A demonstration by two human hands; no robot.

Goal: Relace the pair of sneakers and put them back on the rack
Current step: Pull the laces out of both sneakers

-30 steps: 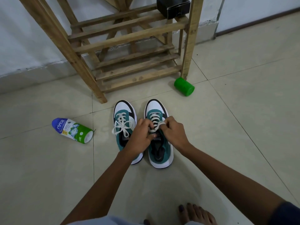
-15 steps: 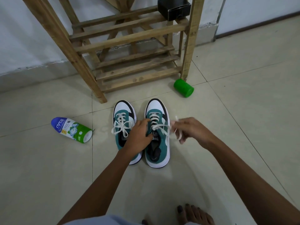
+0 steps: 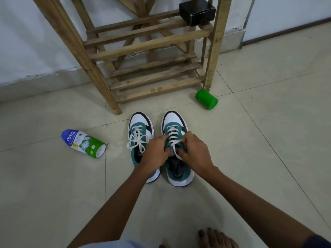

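At the centre of the frame the left hand (image 3: pixel 156 152) and right hand (image 3: pixel 195 152) sit close together over the right-hand sneaker (image 3: pixel 177 151), fingers curled and pinching its flat white lace (image 3: pixel 173 140) above the dark tongue. Just beside it stands the left-hand sneaker (image 3: pixel 141 140), teal suede-like panels, smooth white toe, its lace tied in a floppy bow, both on glossy pale tiles (image 3: pixel 268 140) below the slatted raw-wood rack (image 3: pixel 152 68). A rounded powder bottle (image 3: pixel 83 143) lies at left, a green plastic cylinder (image 3: pixel 206 99) by the rack's right post, a black box (image 3: pixel 197 11) on an upper slat.
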